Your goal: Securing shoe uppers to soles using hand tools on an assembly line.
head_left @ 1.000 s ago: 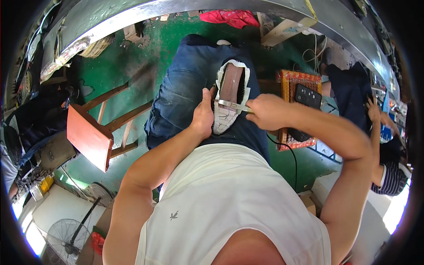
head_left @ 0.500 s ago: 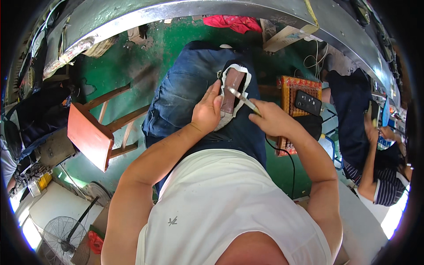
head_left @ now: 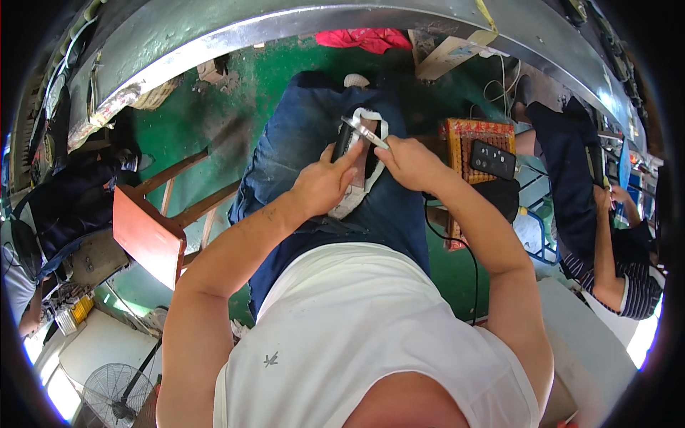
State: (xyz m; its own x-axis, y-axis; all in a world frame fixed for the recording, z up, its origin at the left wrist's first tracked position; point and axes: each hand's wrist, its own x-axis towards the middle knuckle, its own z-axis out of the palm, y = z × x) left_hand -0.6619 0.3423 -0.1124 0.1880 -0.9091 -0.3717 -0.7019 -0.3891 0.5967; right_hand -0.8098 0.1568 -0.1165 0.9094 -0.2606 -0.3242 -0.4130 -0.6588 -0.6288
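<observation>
A shoe upper with a white edge and dark inside (head_left: 361,153) rests on my lap, over blue jeans. My left hand (head_left: 322,184) grips its left side, thumb pressed on the dark inner part. My right hand (head_left: 412,161) holds a thin metal tool (head_left: 365,130) whose tip lies across the top of the shoe. Both hands sit close together above my thighs.
An orange wooden stool (head_left: 146,230) stands at the left on the green floor. A woven red-orange seat (head_left: 467,139) with a black phone (head_left: 492,159) is at the right. Another person in dark trousers and a striped top sits at the far right. A fan (head_left: 110,396) is lower left.
The shoe has been tilted up and moved forward on my lap. My right hand has drawn in closer and the tool now lies across the shoe's top end.
</observation>
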